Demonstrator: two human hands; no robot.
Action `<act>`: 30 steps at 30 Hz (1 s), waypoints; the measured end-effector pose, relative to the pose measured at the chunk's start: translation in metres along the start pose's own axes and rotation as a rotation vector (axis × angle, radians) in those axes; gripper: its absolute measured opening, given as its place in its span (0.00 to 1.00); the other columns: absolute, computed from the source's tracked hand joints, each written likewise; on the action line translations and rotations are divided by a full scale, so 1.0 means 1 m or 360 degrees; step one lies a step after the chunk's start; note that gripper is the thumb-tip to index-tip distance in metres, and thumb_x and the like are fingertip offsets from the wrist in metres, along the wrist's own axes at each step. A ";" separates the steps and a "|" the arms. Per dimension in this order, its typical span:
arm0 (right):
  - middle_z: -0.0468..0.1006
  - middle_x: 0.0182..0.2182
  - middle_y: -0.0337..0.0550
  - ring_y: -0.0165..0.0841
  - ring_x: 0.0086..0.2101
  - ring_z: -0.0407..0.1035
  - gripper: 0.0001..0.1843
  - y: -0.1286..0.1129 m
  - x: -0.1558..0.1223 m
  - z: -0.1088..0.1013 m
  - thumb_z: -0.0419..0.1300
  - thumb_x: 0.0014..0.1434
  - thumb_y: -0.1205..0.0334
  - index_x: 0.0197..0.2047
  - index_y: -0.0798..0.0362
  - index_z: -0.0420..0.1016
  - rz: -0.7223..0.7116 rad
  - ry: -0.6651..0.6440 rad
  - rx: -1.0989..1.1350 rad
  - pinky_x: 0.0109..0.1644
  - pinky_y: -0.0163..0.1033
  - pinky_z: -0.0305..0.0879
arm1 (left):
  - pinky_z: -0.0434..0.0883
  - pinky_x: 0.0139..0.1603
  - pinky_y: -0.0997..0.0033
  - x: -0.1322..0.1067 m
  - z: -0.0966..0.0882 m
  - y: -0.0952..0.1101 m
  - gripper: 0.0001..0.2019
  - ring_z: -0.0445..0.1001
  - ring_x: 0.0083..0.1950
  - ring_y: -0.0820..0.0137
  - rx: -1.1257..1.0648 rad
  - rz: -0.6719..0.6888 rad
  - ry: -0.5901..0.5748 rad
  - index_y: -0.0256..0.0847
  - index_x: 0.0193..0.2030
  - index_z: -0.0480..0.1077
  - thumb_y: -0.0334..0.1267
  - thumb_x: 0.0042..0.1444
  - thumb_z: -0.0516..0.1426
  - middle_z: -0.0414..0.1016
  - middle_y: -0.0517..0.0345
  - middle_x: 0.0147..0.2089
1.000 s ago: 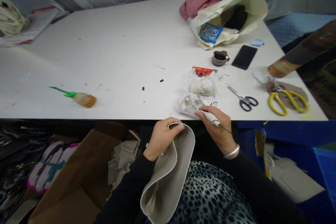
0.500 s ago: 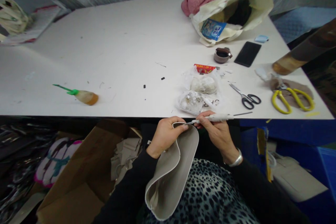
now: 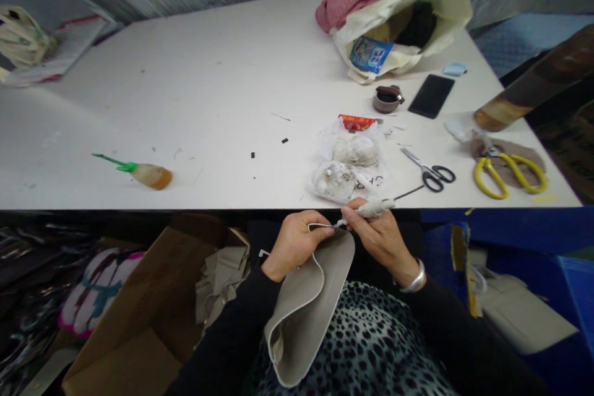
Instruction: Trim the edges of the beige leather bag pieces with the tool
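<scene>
My left hand (image 3: 293, 242) pinches the upper edge of a beige-grey bag piece (image 3: 325, 297), which hangs open and curved above my lap. In my right hand (image 3: 383, 240) is a thin tool with a white handle (image 3: 377, 206), perhaps an awl. Its front tip meets the bag's edge beside my left thumb; my fingers partly hide that spot. A dark metal rod sticks out of the handle's rear end, over the table edge.
Beyond my hands on the white table (image 3: 208, 93) lie clear plastic bags (image 3: 341, 179), scissors (image 3: 431, 174), yellow-handled pliers (image 3: 508, 170), a phone (image 3: 431, 96) and a glue bottle (image 3: 151, 175). Below stand a cardboard box (image 3: 125, 309) at left and a blue bin (image 3: 552, 272) at right.
The tool's rear end has swung upward, so it slants more steeply. The bag piece has shifted slightly right with its edge still pinched. The whole view has moved a little.
</scene>
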State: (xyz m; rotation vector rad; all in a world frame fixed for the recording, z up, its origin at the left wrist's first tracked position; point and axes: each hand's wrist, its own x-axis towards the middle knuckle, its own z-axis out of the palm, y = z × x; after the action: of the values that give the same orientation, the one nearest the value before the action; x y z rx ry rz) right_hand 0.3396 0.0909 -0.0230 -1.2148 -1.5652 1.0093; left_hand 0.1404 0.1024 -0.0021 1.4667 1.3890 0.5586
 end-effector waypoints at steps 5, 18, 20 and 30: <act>0.80 0.28 0.40 0.32 0.28 0.75 0.17 0.014 -0.007 0.015 0.63 0.69 0.47 0.37 0.52 0.78 0.0337 0.0128 0.0712 0.34 0.37 0.73 | 0.66 0.33 0.70 0.000 -0.004 -0.004 0.07 0.72 0.29 0.69 -0.0228 -0.0180 0.0097 0.38 0.29 0.81 0.40 0.48 0.68 0.79 0.58 0.26; 0.80 0.37 0.42 0.36 0.36 0.76 0.13 0.035 0.012 0.004 0.63 0.70 0.49 0.42 0.50 0.79 -0.0004 0.0681 0.0222 0.44 0.44 0.77 | 0.71 0.37 0.71 -0.002 -0.012 -0.025 0.10 0.77 0.32 0.68 -0.0500 -0.0244 0.0310 0.37 0.32 0.82 0.42 0.47 0.70 0.83 0.54 0.31; 0.80 0.37 0.43 0.36 0.36 0.76 0.12 0.037 0.013 0.005 0.63 0.70 0.50 0.43 0.50 0.79 -0.0029 0.0669 0.0211 0.44 0.44 0.76 | 0.70 0.36 0.72 -0.003 -0.014 -0.026 0.10 0.76 0.32 0.69 -0.0539 -0.0247 0.0316 0.36 0.32 0.82 0.42 0.47 0.70 0.82 0.55 0.31; 0.82 0.40 0.46 0.39 0.42 0.76 0.11 0.026 0.018 0.001 0.60 0.73 0.54 0.43 0.51 0.79 -0.0245 0.0455 -0.0318 0.51 0.46 0.71 | 0.70 0.35 0.73 -0.004 -0.019 -0.032 0.12 0.74 0.31 0.71 -0.0632 -0.0251 0.0322 0.36 0.33 0.81 0.42 0.46 0.72 0.80 0.57 0.30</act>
State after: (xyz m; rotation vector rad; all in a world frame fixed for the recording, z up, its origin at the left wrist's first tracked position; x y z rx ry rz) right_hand 0.3425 0.1131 -0.0447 -1.2887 -1.5300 0.5630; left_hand 0.1083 0.0999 -0.0213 0.9951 1.4353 0.8450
